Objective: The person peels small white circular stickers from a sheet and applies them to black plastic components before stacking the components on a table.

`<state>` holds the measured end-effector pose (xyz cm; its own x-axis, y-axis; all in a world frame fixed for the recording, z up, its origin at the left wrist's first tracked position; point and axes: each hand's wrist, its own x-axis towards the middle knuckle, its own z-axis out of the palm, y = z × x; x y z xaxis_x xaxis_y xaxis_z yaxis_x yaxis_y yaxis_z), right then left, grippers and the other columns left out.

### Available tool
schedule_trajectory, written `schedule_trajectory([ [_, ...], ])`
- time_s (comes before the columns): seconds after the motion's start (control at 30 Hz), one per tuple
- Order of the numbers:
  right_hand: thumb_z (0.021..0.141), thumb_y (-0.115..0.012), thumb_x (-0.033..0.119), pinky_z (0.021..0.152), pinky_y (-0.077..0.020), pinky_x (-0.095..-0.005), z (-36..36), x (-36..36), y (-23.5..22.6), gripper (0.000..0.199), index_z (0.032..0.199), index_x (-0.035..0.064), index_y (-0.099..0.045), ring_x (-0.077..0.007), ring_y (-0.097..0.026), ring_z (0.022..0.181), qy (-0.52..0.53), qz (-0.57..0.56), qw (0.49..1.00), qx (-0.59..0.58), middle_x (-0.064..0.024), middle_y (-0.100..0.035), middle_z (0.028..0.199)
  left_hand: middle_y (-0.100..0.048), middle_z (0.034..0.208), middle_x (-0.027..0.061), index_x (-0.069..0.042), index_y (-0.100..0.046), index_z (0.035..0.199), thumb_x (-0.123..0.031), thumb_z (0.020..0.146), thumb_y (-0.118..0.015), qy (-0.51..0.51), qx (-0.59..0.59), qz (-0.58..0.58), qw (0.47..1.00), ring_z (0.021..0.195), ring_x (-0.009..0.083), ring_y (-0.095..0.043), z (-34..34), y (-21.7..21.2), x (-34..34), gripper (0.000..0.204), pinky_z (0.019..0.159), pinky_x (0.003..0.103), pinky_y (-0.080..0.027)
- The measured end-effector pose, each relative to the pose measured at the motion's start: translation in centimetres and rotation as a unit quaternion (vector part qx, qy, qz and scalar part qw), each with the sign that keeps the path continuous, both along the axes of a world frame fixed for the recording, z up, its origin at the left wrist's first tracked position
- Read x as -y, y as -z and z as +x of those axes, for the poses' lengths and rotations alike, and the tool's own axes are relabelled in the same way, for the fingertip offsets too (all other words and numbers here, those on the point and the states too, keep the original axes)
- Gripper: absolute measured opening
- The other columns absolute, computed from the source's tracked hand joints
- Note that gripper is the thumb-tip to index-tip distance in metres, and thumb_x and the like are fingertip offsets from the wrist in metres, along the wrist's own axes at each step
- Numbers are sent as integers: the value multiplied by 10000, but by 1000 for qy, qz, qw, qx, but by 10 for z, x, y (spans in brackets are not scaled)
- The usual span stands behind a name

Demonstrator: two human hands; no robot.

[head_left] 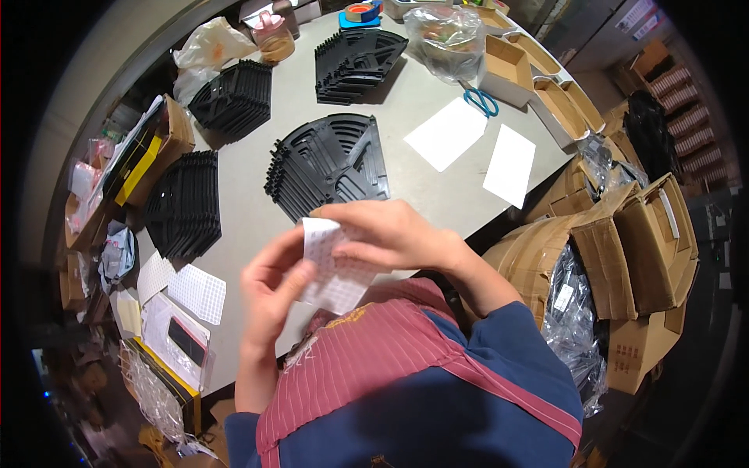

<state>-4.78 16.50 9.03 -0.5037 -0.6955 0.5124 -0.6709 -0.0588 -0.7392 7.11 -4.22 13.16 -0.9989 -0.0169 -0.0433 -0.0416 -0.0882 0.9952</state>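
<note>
A white sheet printed with rows of small marks [343, 285], like a sheet of small stickers, is held between my two hands in front of the apron. On its left edge, my left hand [273, 288] is closed with thumb and fingers. My right hand [386, 234] pinches the upper right part, its fingers curled over the top. Just beyond the hands lies a stack of black fan-shaped plastic parts [331, 160], its near edge partly hidden by my right hand.
More black part stacks stand at the far middle [355, 62], far left [234, 97] and left [183, 204]. Scissors [481, 102] lie by white paper sheets [446, 134]. Open cardboard trays [507, 70] line the right edge. A phone [186, 343] and gridded sheets [197, 292] lie near left; cartons [632, 257] crowd the right.
</note>
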Motion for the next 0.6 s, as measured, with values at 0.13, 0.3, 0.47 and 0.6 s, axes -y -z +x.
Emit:
schedule_trajectory([
  [0.13, 900, -738, 202, 746, -569, -381, 2, 7, 4, 371, 1217, 42, -631, -316, -708, 862, 8, 37, 999, 29, -149, -703, 1003, -615, 1358, 158, 9, -542, 1408, -169, 784, -784, -77, -118, -355, 924, 1190, 238, -578, -8, -8, 11, 692, 999, 376, -430],
  [0.3, 877, -768, 229, 774, -566, -359, 0, 15, 2, 390, 1170, 9, -635, -273, -716, 900, 2, 11, 999, 35, -162, -699, 1018, -612, 915, 3, 2, -483, 1409, 11, 861, -730, -54, 3, -169, 984, 878, 78, -596, -6, 7, 6, 601, 825, 231, -477],
  [0.47, 890, -808, 148, 791, -534, -248, -8, 0, 9, 346, 1140, -10, -631, -86, -644, 929, -33, 53, 968, 244, -42, -676, 1021, -665, 893, 14, 19, -578, 1272, 7, 852, -778, -67, 23, -72, 995, 805, 60, -629, -10, 28, 19, 465, 725, 204, -500],
  [0.6, 851, -822, 213, 825, -526, -282, -5, 0, 15, 340, 1069, -2, -674, -132, -656, 933, -13, 32, 958, 286, -73, -705, 967, -719, 885, 56, 27, -671, 1061, -2, 878, -767, -85, 24, -16, 996, 793, 80, -676, -8, 36, 22, 208, 715, 222, -544],
])
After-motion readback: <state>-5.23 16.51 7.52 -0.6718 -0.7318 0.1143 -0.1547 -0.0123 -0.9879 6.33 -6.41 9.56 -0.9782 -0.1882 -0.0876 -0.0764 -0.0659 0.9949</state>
